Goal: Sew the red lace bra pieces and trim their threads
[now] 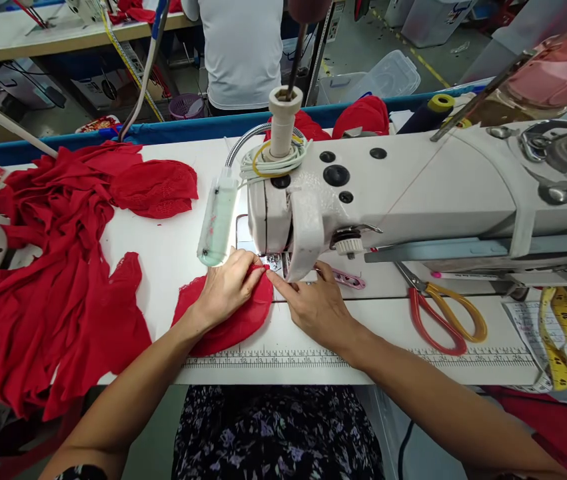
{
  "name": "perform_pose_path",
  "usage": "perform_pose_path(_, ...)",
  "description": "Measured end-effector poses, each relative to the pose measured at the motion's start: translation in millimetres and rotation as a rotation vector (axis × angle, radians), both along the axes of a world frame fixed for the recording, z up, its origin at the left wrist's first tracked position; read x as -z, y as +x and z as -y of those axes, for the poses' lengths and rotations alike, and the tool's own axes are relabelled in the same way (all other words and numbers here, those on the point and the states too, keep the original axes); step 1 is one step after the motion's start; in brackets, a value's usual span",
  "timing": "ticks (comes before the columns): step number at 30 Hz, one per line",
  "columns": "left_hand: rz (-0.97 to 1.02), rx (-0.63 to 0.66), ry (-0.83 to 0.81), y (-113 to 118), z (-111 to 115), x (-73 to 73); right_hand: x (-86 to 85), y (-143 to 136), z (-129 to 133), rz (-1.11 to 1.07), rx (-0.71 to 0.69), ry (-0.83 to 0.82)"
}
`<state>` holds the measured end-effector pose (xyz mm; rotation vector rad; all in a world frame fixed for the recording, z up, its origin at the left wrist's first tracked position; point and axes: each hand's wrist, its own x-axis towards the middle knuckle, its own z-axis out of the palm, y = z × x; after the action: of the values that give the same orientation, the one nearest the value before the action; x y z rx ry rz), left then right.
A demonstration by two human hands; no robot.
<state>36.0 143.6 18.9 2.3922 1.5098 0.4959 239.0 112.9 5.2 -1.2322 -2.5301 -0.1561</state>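
Observation:
A red fabric piece (pixel 236 327) with a curved edge lies on the white table, its upper edge at the presser foot (pixel 274 261) of a white sewing machine (pixel 413 173). My left hand (pixel 228 283) is closed on that edge, thumb and fingers pinching it just left of the foot. My right hand (pixel 316 303) rests on the table right of the foot, its index finger stretched out to touch the fabric's edge. The other right fingers are partly hidden behind the machine head. Beside them lies a small pink thread snipper (pixel 349 279).
A heap of red fabric (pixel 63 267) covers the table's left side. Scissors (pixel 440 310) and a yellow tape measure (pixel 558 333) lie on the right. A lamp (pixel 218 220) hangs left of the machine head. Another person (pixel 242 53) is beyond the blue table edge.

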Motion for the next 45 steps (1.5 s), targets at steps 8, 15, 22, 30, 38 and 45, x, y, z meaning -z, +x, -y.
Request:
perform_pose_path(8, 0.040, 0.010, -0.029, -2, -2, 1.9, -4.5, 1, 2, -0.070, -0.067, 0.035)
perform_pose_path(15, 0.058, 0.008, -0.007, -2, -1, 3.2, -5.7, 1, 1, -0.079, -0.085, 0.033)
perform_pose_path(22, 0.044, 0.006, 0.006, 0, 0, 1.0, -6.0, -1, 6, -0.085, -0.209, -0.031)
perform_pose_path(30, 0.040, -0.003, 0.005, 1, 0, 2.8, -6.9, -2, 5, -0.168, -0.241, -0.012)
perform_pose_path(38, 0.041, -0.001, 0.001, 0, 0, 3.3, -5.9, -1, 4, -0.212, -0.215, -0.074)
perform_pose_path(45, 0.051, -0.002, -0.052, 1, 0, 0.8, 5.4, -1, -3, -0.114, -0.016, -0.033)
